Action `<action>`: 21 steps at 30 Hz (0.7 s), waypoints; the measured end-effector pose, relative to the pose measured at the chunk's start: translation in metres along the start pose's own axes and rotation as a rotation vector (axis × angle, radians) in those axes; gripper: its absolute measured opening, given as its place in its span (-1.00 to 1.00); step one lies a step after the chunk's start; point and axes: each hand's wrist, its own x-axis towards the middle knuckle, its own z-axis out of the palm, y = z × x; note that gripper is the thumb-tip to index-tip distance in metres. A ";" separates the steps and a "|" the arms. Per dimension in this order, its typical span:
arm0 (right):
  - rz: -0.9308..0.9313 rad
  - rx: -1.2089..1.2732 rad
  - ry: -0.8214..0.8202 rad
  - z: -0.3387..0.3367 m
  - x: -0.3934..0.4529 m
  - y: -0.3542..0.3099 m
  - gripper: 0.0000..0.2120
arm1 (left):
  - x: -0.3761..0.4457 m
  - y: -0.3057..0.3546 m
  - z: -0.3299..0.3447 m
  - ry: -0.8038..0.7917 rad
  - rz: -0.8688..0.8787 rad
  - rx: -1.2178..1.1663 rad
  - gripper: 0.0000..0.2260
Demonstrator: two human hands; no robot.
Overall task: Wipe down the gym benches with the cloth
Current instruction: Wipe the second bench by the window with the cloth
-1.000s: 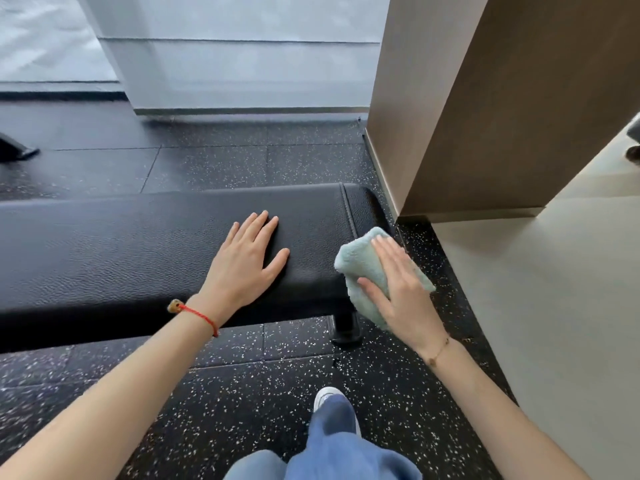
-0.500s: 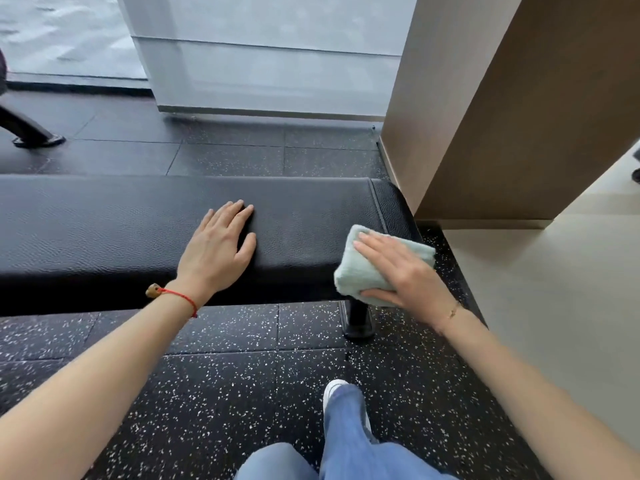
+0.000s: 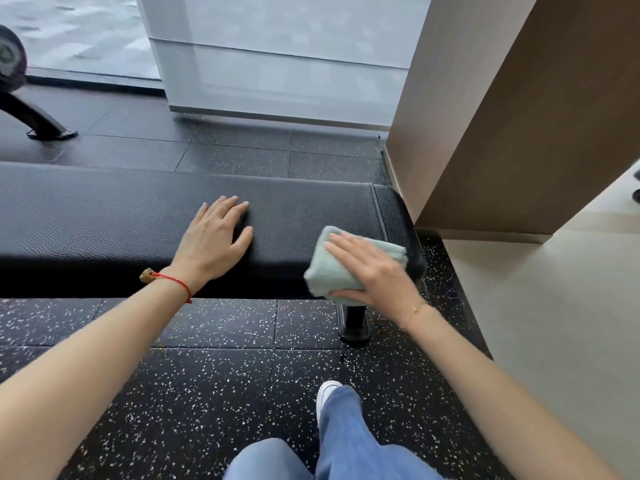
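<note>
1. There, a black padded bench (image 3: 121, 216) ran across the view, its right end stopping near a brown wall panel (image 3: 519, 133).
2. The left hand (image 3: 211, 237) lay flat on the bench top, fingers straight and slightly spread, thumb out to the side — gripping nothing.
3. A red string bracelet (image 3: 175, 281) with a small tan bead circled the left wrist.
4. The right hand (image 3: 377, 271) pressed a folded pale-green cloth (image 3: 325, 271) against the near right corner of the bench; the fingers lay straight over the top of the cloth while the thumb tucked under its lower edge, so the cloth was pinched between them.
5. The cloth sat over the front edge of the padding, directly above the black bench leg (image 3: 354, 322) standing on the floor.
6. A thin chain bracelet (image 3: 415, 311) showed on the right wrist.
7. The speckled black rubber floor (image 3: 207, 375) lay under the bench — beside it, to the right, a beige floor (image 3: 554, 341).
8. Blue trouser legs (image 3: 343, 434) and a white shoe tip (image 3: 327, 389) appeared at the bottom.
</note>
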 end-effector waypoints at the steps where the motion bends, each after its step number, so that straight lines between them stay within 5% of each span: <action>1: 0.033 0.005 0.025 -0.004 -0.011 0.010 -0.24 | -0.002 -0.008 -0.005 0.007 -0.014 0.016 -0.53; 12: -0.136 0.012 -0.047 0.041 0.096 -0.085 -0.23 | -0.015 -0.052 -0.011 0.079 -0.139 0.039 -0.52; 21: 0.018 -0.034 0.097 0.002 0.002 0.004 -0.25 | -0.016 -0.051 -0.009 0.104 -0.150 0.049 -0.52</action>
